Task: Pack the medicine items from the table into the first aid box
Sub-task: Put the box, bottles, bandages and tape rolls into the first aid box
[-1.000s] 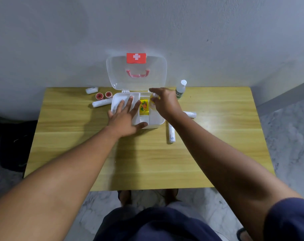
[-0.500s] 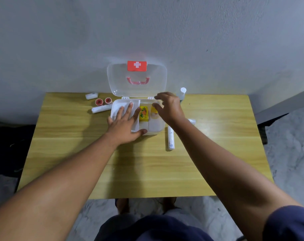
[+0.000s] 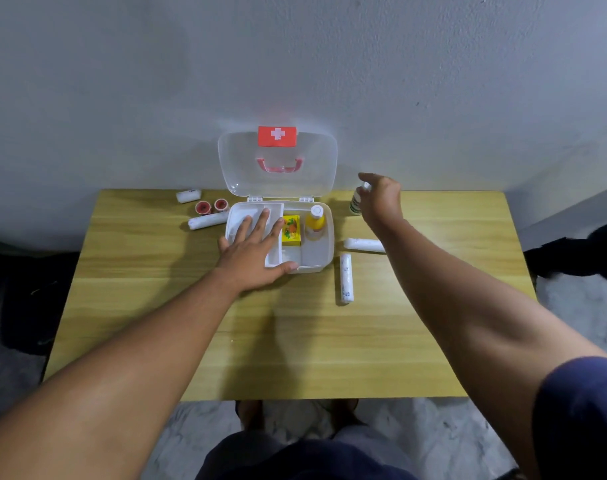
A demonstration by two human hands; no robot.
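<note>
The white first aid box [image 3: 324, 258] stands open at the table's back, its clear lid [image 3: 239, 168] upright against the wall. Inside lie a small yellow carton [image 3: 291, 230] and a yellow bottle with a white cap [image 3: 315, 220]. My left hand [image 3: 255, 249] lies flat over the box's left compartment, fingers spread, thumb on the front rim. My right hand [image 3: 380, 199] hovers right of the box, its fingers loosely curled at the cap of a small white upright bottle [image 3: 354, 204]; a firm grip is not visible.
Two white bandage rolls [image 3: 346, 278] [image 3: 362, 244] lie right of the box. On its left are a long white roll [image 3: 206, 220], a short white roll [image 3: 188, 195] and two red tape rolls [image 3: 212, 206]. The wall rises directly behind the wooden table [image 3: 295, 341].
My right hand left the box's right compartment, where the yellow bottle now lies, and moved right and back to the white upright bottle. My left hand stayed on the box.
</note>
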